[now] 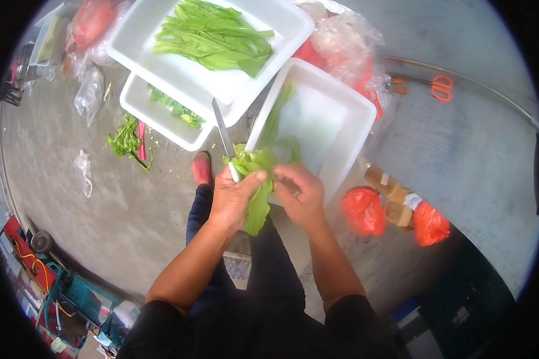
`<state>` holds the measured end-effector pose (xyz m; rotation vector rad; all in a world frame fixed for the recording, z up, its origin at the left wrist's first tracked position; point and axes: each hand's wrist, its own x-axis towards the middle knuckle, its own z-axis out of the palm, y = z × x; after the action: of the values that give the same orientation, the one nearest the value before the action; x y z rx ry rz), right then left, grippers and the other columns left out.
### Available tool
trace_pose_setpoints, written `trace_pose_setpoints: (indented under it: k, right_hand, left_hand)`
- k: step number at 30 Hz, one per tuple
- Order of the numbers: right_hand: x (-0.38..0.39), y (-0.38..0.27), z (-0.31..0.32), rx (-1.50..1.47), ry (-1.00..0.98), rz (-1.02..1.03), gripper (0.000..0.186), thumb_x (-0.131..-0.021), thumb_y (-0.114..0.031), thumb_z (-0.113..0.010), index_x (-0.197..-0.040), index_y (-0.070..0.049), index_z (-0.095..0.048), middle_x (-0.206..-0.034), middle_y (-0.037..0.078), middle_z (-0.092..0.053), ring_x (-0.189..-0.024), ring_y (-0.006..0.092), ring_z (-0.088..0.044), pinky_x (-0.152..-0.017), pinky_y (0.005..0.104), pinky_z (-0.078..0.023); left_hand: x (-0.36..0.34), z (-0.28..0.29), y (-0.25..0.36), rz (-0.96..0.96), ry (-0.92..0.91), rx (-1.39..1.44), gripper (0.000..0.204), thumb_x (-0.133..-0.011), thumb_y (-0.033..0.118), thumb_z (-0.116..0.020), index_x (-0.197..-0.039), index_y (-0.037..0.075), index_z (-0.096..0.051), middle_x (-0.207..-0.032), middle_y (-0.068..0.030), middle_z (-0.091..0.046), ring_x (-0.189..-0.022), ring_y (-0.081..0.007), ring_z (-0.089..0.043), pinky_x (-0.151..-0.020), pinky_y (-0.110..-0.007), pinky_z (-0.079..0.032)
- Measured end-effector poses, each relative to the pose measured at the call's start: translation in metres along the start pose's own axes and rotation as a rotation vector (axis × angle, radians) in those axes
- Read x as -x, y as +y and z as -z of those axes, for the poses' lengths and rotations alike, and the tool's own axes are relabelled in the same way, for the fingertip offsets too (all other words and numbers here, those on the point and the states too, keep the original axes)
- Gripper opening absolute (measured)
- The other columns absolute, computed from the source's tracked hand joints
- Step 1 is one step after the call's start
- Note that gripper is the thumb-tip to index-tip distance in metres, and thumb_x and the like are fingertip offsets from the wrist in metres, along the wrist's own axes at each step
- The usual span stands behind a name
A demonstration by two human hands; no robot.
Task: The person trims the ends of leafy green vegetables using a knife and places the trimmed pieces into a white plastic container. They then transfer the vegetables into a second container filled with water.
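Note:
My left hand (232, 197) is closed around a bunch of green lettuce leaves (256, 209), with the thumb pressed on top. In the same hand is a kitchen knife (224, 133); its white handle shows at the fingers and the blade points up and away from me. The fingers of my right hand (302, 190) are curled and pinch the right edge of the leaves, which are slightly blurred there. Just beyond my hands, a white tub (356, 134) holds a few lettuce leaves against its left side.
A larger white tub (138, 30) with long lettuce leaves overlaps another white tub (188, 140) holding chopped greens. Trimmed greens (124, 137) lie on the floor at left. Orange-handled scissors (441, 88), red plastic bags (363, 210) and cardboard pieces (397, 210) are on the right.

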<state>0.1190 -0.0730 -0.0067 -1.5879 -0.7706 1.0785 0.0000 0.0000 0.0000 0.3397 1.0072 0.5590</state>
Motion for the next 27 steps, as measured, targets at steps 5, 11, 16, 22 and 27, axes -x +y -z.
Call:
trace_pose_setpoints:
  k: [5, 11, 16, 22, 27]
  right_hand:
    - [-0.006, 0.003, -0.003, 0.11, -0.118, 0.164, 0.022, -0.074, 0.003, -0.06, -0.095, -0.003, -0.062, -0.086, 0.005, -0.06, -0.073, 0.0109, -0.056, -0.06, 0.0231, -0.046]
    - [-0.074, 0.091, 0.017, -0.025, 0.248, -0.398, 0.014, -0.076, -0.012, -0.062, -0.086, -0.003, -0.063, -0.075, 0.003, -0.062, -0.069, 0.0126, -0.057, -0.062, 0.0258, -0.046]
    - [-0.16, 0.155, 0.009, 0.588, 0.529, -0.308, 0.031, -0.07, -0.025, -0.067, -0.089, -0.001, -0.061, -0.076, 0.01, -0.063, -0.072, 0.0237, -0.061, -0.069, 0.034, -0.047]
    - [-0.179, 0.169, 0.008, 0.659, 0.558, -0.366, 0.036, -0.069, -0.023, -0.066, -0.096, 0.0, -0.059, -0.08, 0.011, -0.062, -0.074, 0.0236, -0.06, -0.068, 0.0341, -0.047]
    - [-0.147, 0.157, 0.039, 0.023, 0.521, -0.362, 0.025, -0.076, -0.01, -0.06, -0.098, -0.001, -0.057, -0.084, 0.004, -0.06, -0.074, 0.0125, -0.056, -0.066, 0.0258, -0.045]
  left_hand:
    - [-0.001, 0.009, 0.003, 0.011, 0.046, -0.147, 0.021, -0.076, -0.003, -0.064, -0.096, 0.002, -0.059, -0.087, -0.0039, -0.063, -0.075, -0.0112, -0.059, -0.068, -0.024, -0.049]
    - [0.004, 0.025, 0.012, 0.1, 0.071, -0.223, 0.022, -0.067, 0.002, -0.067, -0.085, 0.002, -0.056, -0.081, -0.007, -0.059, -0.077, -0.0165, -0.055, -0.07, -0.03, -0.043]
    - [0.014, 0.058, 0.005, 0.152, -0.156, -0.181, 0.022, -0.07, -0.005, -0.064, -0.089, 0.002, -0.056, -0.083, -0.0082, -0.062, -0.078, -0.0144, -0.057, -0.073, -0.028, -0.045]
    - [0.02, 0.064, 0.003, 0.158, -0.11, -0.148, 0.022, -0.07, -0.004, -0.065, -0.09, 0.002, -0.056, -0.083, -0.0091, -0.061, -0.078, -0.015, -0.056, -0.071, -0.028, -0.044]
    - [0.019, 0.046, 0.009, 0.163, -0.057, -0.227, 0.021, -0.07, -0.004, -0.065, -0.089, 0.002, -0.057, -0.082, -0.0069, -0.061, -0.076, -0.0138, -0.057, -0.07, -0.027, -0.045]
